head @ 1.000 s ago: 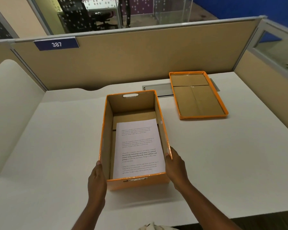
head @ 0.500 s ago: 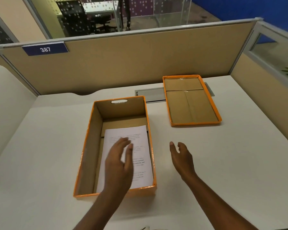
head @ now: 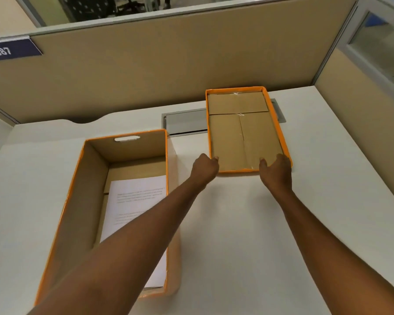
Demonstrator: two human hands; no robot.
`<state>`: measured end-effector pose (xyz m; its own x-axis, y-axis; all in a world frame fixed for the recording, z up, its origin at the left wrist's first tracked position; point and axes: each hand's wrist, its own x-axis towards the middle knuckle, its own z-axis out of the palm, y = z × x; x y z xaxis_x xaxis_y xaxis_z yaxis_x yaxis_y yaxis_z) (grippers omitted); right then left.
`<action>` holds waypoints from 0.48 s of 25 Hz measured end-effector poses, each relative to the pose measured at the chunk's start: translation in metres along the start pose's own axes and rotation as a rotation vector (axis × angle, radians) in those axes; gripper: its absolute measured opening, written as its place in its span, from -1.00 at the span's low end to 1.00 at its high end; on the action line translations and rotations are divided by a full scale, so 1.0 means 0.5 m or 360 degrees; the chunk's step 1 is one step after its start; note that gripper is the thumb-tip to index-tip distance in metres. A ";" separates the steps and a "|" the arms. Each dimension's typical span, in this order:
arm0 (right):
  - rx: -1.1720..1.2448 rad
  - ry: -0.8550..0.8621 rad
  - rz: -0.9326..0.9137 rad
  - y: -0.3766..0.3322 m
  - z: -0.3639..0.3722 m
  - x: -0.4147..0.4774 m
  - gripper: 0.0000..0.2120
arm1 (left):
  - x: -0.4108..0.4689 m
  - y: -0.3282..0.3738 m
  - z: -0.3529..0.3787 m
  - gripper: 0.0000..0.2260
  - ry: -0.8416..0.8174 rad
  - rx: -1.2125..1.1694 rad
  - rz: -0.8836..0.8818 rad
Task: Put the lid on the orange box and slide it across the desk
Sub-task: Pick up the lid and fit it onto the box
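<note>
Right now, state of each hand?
Left hand: closed on the near left corner of the upturned orange cardboard lid.
Right hand: closed on its near right corner.

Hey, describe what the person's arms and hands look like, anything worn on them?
Both forearms are bare as far as the frame shows: no sleeves, watch, bracelets or gloves. The left hand and right hand show no visible rings. Nails look short and unpainted.
</note>
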<state>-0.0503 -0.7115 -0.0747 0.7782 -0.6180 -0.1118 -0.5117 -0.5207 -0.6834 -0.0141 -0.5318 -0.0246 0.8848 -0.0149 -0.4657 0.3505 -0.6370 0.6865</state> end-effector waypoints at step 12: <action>-0.0236 0.0029 0.0221 0.049 0.022 0.214 -0.59 | 0.196 0.000 0.083 -0.70 0.0139 -0.0016 -0.0309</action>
<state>0.0244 -0.7837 -0.1113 0.6904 -0.6997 -0.1836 -0.6626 -0.5100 -0.5485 0.0597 -0.5652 -0.0934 0.8235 0.1746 -0.5398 0.5198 -0.6136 0.5944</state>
